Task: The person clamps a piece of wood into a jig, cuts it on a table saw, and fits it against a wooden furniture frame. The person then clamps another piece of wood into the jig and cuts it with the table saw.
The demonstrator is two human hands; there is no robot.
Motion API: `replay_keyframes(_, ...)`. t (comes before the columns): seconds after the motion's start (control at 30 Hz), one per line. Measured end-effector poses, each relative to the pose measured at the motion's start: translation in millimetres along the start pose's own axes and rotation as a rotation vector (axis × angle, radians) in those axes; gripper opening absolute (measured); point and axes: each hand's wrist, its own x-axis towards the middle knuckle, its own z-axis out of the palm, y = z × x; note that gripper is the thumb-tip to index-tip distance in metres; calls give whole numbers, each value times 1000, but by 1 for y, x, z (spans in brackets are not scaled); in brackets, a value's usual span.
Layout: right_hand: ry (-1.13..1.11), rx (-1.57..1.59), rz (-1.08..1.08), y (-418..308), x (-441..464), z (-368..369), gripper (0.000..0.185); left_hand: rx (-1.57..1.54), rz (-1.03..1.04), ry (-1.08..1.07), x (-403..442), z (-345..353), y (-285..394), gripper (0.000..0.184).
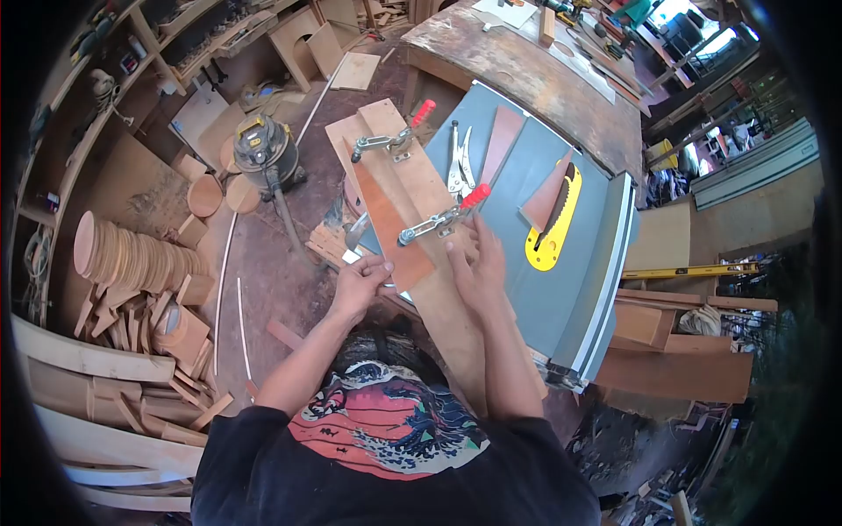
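A long plywood jig board (438, 302) lies across the grey table saw top (517, 307), with two red-handled toggle clamps (438, 226) mounted on it. A tapered reddish-brown wood piece (390, 223) rests along its left side, under the clamps' arms. My left hand (358, 287) is closed, pinching the near left corner of this piece. My right hand (478, 270) lies along the board's right edge by the near clamp, thumb apart and fingers stretched towards the red handle; the undersides of its fingers are hidden. Locking pliers (460, 162) lie beyond the board.
Two tapered wood pieces (502, 145) lie on the saw top, one by the yellow throat plate (553, 228). A worn workbench (517, 57) stands behind. A shop vacuum (265, 149), stacked wooden discs (132, 250) and offcuts fill the left. The saw's fence rail (605, 280) runs on the right.
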Motion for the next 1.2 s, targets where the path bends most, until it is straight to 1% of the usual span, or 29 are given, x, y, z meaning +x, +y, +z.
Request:
replay_keyframes(0.07,50,37,42,-6,15,14,56,23,-12,7,0,6,4,26)
replay_keyframes(0.17,-27,220,166,7,36,28,55,76,-32,-8,4,-1,-1,28)
replay_keyframes(0.27,46,475,240,17,51,45,46,128,-44,4,4,3,12,29)
replay_keyframes(0.37,22,616,369,18,54,52,33,123,-39,-7,7,0,10,29)
replay_keyframes(0.47,-17,647,360,17,54,52,23,114,-47,-19,11,-1,13,29)
replay_keyframes(0.57,-48,664,324,22,55,51,18,146,-50,-26,16,-1,16,28)
replay_keyframes(0.67,-48,602,260,25,53,53,17,188,-41,-36,15,-2,19,27)
replay_keyframes(0.77,-93,611,256,20,54,46,18,203,-42,-31,13,0,22,27)
replay_keyframes(0.87,-109,552,268,24,54,47,20,217,-36,-9,11,1,22,27)
replay_keyframes(0.97,-107,469,177,27,56,44,22,222,-31,12,11,5,24,27)
replay_keyframes(1.07,-99,534,137,41,56,51,26,221,-19,27,11,5,18,26)
replay_keyframes(1.17,-155,732,214,29,59,43,19,243,-50,21,11,5,26,30)
replay_keyframes(1.2,-126,769,229,23,62,39,19,252,-69,18,12,4,30,32)
